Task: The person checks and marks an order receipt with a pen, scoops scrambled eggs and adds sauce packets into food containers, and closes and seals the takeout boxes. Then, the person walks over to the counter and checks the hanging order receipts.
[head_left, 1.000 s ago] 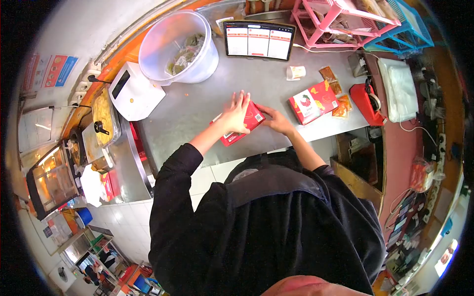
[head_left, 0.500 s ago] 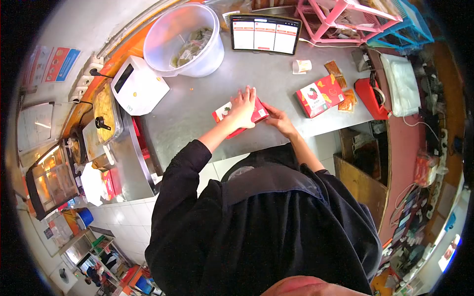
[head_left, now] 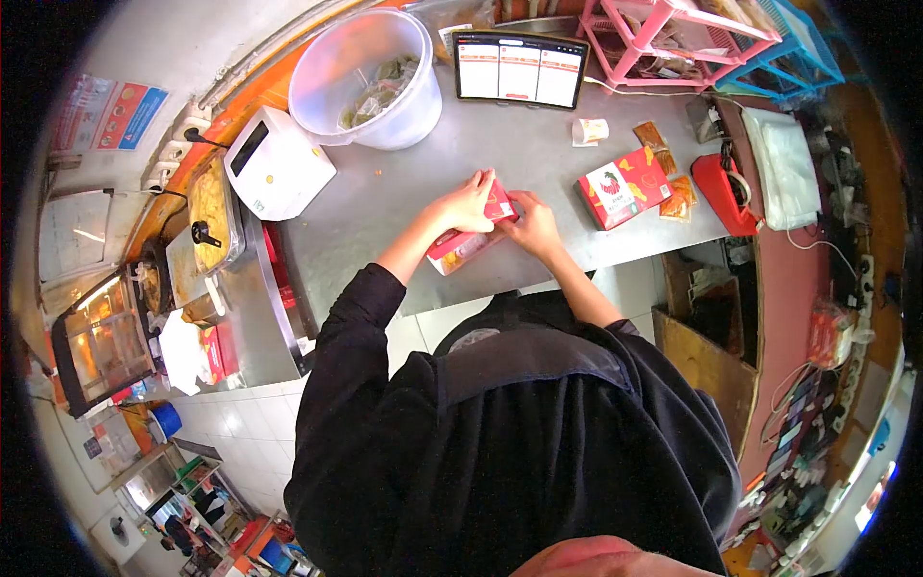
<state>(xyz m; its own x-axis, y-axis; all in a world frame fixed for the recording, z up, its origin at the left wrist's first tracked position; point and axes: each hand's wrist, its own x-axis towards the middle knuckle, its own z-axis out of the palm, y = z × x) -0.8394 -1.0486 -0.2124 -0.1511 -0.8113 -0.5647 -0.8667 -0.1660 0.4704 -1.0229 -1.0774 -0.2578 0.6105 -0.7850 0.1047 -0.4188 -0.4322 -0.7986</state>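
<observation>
A red and white cardboard food box [head_left: 469, 254] lies on the steel counter in front of me with its lid partly lifted. Pale and yellowish contents show through the gap on the near side, too small to make out. My left hand [head_left: 465, 207] grips the raised lid from the left, its fingers closed over the top. At the right end, my right hand [head_left: 535, 227] holds the box's edge with thumb and fingers. A second, closed red food box [head_left: 623, 188] sits to the right, beside orange sauce sachets [head_left: 679, 198].
A translucent bucket [head_left: 415, 123] holding wrapped packets stands behind, next to a white printer [head_left: 279, 168]. A tablet [head_left: 519, 69] leans at the back. On the right are a paper roll [head_left: 589, 132], a red tape dispenser [head_left: 723, 195] and a pink rack [head_left: 642, 48].
The food box's lid has come up, and its inside now shows on the near side. My left hand has shifted slightly down and left; my right hand has moved slightly left against the box.
</observation>
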